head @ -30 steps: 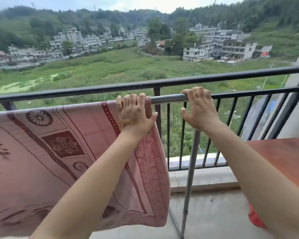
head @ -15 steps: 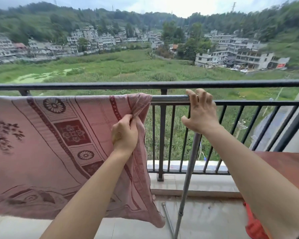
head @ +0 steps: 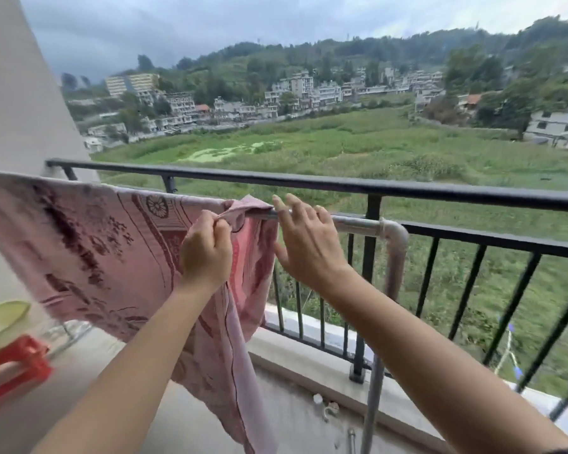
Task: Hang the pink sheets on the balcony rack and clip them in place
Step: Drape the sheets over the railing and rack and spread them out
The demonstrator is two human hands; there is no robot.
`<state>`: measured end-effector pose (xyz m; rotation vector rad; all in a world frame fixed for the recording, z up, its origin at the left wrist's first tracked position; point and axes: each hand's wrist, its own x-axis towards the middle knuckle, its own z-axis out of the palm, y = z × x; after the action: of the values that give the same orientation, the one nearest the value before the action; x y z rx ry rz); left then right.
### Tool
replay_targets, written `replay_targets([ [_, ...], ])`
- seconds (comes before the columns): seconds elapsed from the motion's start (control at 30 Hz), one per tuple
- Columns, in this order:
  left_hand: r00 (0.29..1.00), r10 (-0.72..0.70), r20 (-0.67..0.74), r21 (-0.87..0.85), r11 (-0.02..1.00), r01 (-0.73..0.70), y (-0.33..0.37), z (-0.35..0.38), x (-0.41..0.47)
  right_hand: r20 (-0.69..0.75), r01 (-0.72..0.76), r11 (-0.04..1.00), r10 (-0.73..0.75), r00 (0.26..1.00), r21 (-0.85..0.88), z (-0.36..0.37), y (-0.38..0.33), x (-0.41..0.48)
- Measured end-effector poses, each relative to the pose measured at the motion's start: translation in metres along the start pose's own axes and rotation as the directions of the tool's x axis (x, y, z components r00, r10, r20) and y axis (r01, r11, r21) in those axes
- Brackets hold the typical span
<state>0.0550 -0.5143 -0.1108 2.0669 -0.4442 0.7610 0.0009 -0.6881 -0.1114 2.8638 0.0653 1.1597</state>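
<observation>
One pink sheet [head: 89,253] in view, draped over the single silver rack bar [head: 354,224], which runs from about 9 o'clock to 3 o'clock across the middle of the frame, just inside the black balcony railing [head: 440,191]. Two bare hands are up: the left hand [head: 207,253] has its grip closed, pinching the sheet's bunched top corner right at the bar, and the right hand [head: 309,244] sits just to the 3 o'clock side of it with the grip open, fingers [head: 284,208] spread and resting on the bare tube, not holding any cloth. The sheet covers the bar out toward 9 o'clock, and its right edge droops in a long tail toward 6 o'clock, hiding a stretch of railing bars behind it. The bar ends in one white elbow joint [head: 395,232] at roughly 2 o'clock, with a single upright post [head: 374,388] dropping from there to the floor. Down at 8 o'clock there's one red plastic stool [head: 14,365] with one pale green basin [head: 0,319] on top. A few small bits lie on the grey concrete floor [head: 177,421] near the post foot, too small to tell what they are. A cream wall [head: 17,93] fills 10 o'clock, and past the railing lie a green field, a cluster of pale buildings, wooded hills and a grey sky.
</observation>
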Motion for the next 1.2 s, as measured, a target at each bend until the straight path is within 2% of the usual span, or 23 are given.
replay_targets([
  [0.13,0.997,0.032,0.065,0.277,0.960,-0.049,0.009,-0.008,-0.018,0.089,0.060,0.992,-0.070,0.994,0.108,0.005,-0.015,0.039],
  [0.23,0.994,0.069,0.081,0.407,0.908,-0.096,-0.003,-0.014,-0.023,0.064,0.085,0.967,-0.103,0.993,0.240,0.013,-0.012,0.062],
  [0.4,0.982,0.187,-0.011,0.415,0.894,-0.166,-0.016,-0.026,-0.011,0.055,-0.094,0.874,0.077,0.996,0.477,0.021,-0.008,0.075],
  [0.5,0.984,0.134,-0.115,0.344,0.935,-0.087,-0.018,-0.022,0.003,0.062,-0.145,0.800,0.134,0.989,0.582,0.016,-0.010,0.079],
  [0.6,0.976,0.039,-0.214,0.186,0.982,0.002,-0.020,-0.014,0.012,0.184,-0.192,0.756,0.096,0.978,0.626,0.004,0.001,0.082],
  [0.67,0.962,0.072,-0.264,0.128,0.991,-0.039,-0.020,-0.012,0.014,0.274,-0.181,0.783,0.015,0.962,0.595,-0.001,0.006,0.082],
  [0.77,0.944,0.159,-0.290,0.082,0.987,-0.141,-0.022,-0.013,0.016,0.308,-0.211,0.814,0.042,0.950,0.541,0.001,0.009,0.087],
  [0.9,0.943,0.225,-0.246,0.094,0.974,-0.208,-0.042,-0.008,0.014,0.381,-0.376,0.668,0.148,0.913,0.642,0.002,0.015,0.096],
  [0.97,0.952,0.229,-0.202,0.097,0.972,-0.213,-0.052,-0.006,0.008,0.425,-0.429,0.634,0.170,0.889,0.643,0.002,0.019,0.095],
  [1.07,0.970,0.184,-0.159,0.093,0.981,-0.171,-0.060,-0.007,-0.003,0.417,-0.403,0.696,0.162,0.894,0.594,0.001,0.018,0.091],
  [1.2,0.971,0.163,-0.172,0.086,0.985,-0.150,-0.044,-0.014,-0.006,0.327,-0.186,0.867,0.028,0.945,0.462,-0.005,0.009,0.088],
])
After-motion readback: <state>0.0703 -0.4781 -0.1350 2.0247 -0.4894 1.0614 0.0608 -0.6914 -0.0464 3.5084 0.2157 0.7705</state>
